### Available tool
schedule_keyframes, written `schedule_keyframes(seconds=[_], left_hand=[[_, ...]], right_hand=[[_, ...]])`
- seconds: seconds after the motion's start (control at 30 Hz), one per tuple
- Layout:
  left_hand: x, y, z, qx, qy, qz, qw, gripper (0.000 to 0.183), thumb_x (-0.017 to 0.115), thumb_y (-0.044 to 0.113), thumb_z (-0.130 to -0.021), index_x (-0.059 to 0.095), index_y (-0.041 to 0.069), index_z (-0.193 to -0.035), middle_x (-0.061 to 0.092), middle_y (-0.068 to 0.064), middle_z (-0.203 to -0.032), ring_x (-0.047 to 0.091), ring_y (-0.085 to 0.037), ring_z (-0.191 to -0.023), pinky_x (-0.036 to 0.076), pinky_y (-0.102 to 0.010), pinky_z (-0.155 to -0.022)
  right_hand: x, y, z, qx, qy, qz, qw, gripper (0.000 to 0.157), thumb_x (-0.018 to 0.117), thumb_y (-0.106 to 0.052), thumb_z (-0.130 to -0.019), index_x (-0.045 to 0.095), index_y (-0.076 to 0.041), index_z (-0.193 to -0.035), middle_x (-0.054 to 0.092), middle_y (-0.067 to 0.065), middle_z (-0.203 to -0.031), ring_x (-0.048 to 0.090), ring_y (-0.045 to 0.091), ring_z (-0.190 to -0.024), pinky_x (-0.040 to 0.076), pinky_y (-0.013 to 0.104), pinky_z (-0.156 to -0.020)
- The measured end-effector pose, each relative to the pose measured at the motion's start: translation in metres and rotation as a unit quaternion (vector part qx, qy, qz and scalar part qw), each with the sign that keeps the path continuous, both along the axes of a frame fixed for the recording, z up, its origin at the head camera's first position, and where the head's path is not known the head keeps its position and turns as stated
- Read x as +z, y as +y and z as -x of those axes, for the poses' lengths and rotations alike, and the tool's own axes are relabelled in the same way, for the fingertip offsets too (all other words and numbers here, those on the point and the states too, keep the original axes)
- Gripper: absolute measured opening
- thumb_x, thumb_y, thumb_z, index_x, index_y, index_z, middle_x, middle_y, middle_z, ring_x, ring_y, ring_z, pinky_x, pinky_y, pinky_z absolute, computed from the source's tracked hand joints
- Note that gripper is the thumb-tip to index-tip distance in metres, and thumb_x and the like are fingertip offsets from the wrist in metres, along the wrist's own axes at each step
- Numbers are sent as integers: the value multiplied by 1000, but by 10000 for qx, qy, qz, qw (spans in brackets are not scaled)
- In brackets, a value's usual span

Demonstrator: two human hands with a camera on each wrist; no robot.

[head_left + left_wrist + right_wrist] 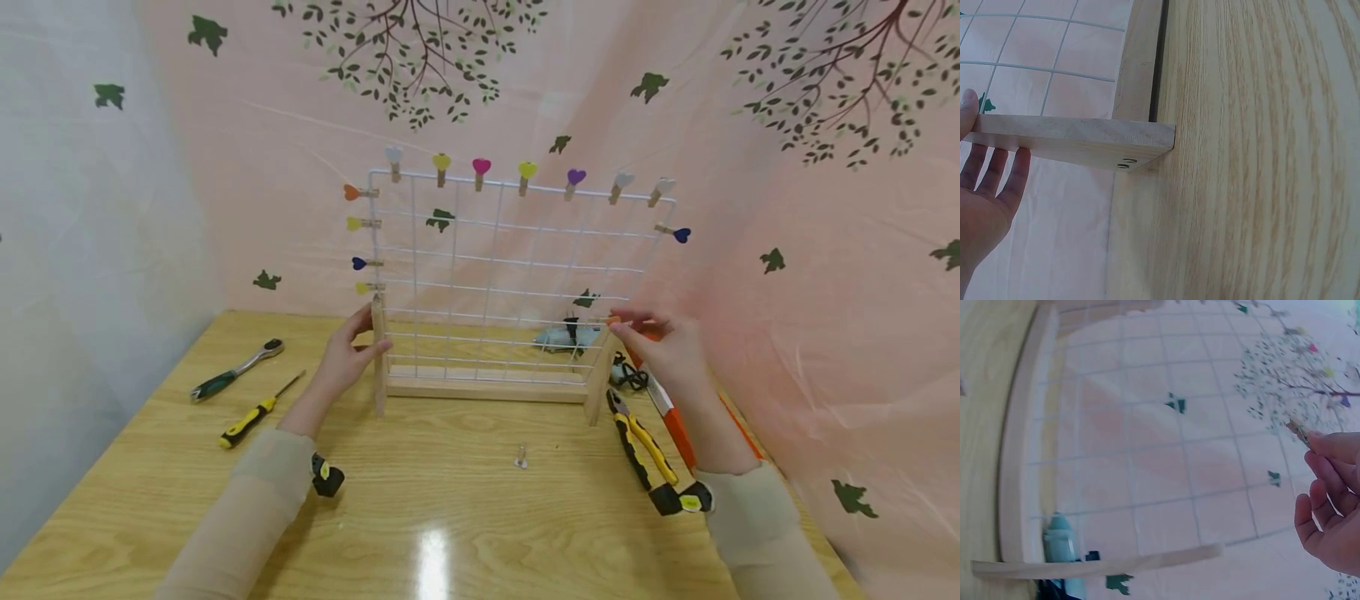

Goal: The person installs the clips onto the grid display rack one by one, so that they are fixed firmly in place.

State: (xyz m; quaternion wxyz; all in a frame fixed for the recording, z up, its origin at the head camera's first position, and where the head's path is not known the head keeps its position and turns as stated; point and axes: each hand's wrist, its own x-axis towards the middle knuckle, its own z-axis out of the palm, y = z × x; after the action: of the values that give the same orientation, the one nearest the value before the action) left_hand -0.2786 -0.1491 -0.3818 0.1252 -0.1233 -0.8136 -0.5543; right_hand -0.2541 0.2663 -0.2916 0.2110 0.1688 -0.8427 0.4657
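Note:
A white wire grid (510, 250) stands upright in a wooden stand (487, 388). My left hand (347, 354) holds the stand's left post, thumb on one side and fingers (1015, 178) on the other. Between thumb and fingers, my right hand (671, 350) pinches a small wooden clothespin (1299, 432) with an orange heart, near the top of the right post (597, 379). Whether that clothespin touches the wire, I cannot tell. Heart clothespins line the grid's top edge, such as a pink one (481, 169); several more sit down its left side, and a dark blue one (678, 234) at upper right.
A ratchet (238, 369) and a screwdriver (258, 417) lie at left. Pliers (637, 437) and an orange-and-white tool (671, 417) are by my right forearm. Behind the grid lies a blue glue gun (566, 337). In front sits a small clothespin (521, 456).

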Motion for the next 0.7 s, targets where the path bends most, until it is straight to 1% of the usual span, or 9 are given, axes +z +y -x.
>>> schedule_keyframes(seconds=[0.1,0.17,0.23,0.37,0.43,0.47,0.57,0.63,0.7], left_hand=[[0,0,0,-2,0,9,10000,68,61,17,-84,25,8,-141,44,-22,-126,40,-34,-117,41,-51,-88],[0,0,0,0,-22,3,10000,68,62,18,-84,25,8,-141,44,-22,-126,40,-34,-117,41,-51,-88],[1,0,0,-11,-35,-19,10000,68,62,18,-84,25,8,-141,44,-22,-126,40,-34,-118,41,-52,-88],[1,0,0,-40,-25,-72,10000,68,61,17,-84,25,7,-141,44,-23,-125,40,-34,-117,41,-52,-88],[1,0,0,-53,-9,-78,10000,68,61,16,-84,25,7,-141,44,-22,-125,40,-34,-117,41,-52,-88],[1,0,0,-53,4,-74,10000,68,61,16,-84,25,7,-140,44,-23,-125,40,-34,-117,41,-52,-88],[1,0,0,-44,33,-38,10000,67,61,17,-84,25,7,-140,44,-23,-125,40,-34,-117,42,-51,-87],[2,1,-1,-35,37,-8,10000,67,61,17,-84,26,7,-140,45,-23,-125,40,-34,-117,43,-51,-87],[2,1,-1,-32,40,9,10000,67,62,17,-84,26,8,-140,45,-23,-125,40,-35,-117,43,-51,-87]], right_hand=[[9,8,1,-137,-188,711,9972,28,65,-21,-81,64,-3,-103,61,-12,-92,54,10,-80,46,12,-65],[14,14,2,-289,-282,1180,9922,29,64,-22,-82,64,-3,-104,62,-10,-92,55,10,-83,46,10,-72],[18,18,3,-471,-323,1658,9845,31,65,-24,-80,65,-5,-104,65,-7,-93,57,10,-85,46,10,-73],[21,23,11,-933,46,2243,9700,31,70,-25,-76,67,-6,-101,67,-3,-91,57,12,-79,45,9,-60],[19,25,17,-1122,412,2355,9645,31,71,-24,-74,68,-6,-100,67,0,-91,56,14,-77,45,11,-58],[17,26,21,-1258,646,2293,9630,30,71,-24,-74,68,-7,-99,67,0,-90,55,14,-76,45,12,-58],[11,30,31,-1540,1256,2169,9558,29,70,-25,-76,69,-8,-98,67,2,-90,54,14,-75,45,14,-65],[7,32,37,-1738,1537,2071,9504,28,68,-27,-76,69,-8,-97,67,2,-90,53,13,-74,44,16,-66],[5,32,41,-1783,1743,2100,9454,28,68,-27,-77,69,-6,-96,67,3,-89,53,13,-74,43,18,-66]])
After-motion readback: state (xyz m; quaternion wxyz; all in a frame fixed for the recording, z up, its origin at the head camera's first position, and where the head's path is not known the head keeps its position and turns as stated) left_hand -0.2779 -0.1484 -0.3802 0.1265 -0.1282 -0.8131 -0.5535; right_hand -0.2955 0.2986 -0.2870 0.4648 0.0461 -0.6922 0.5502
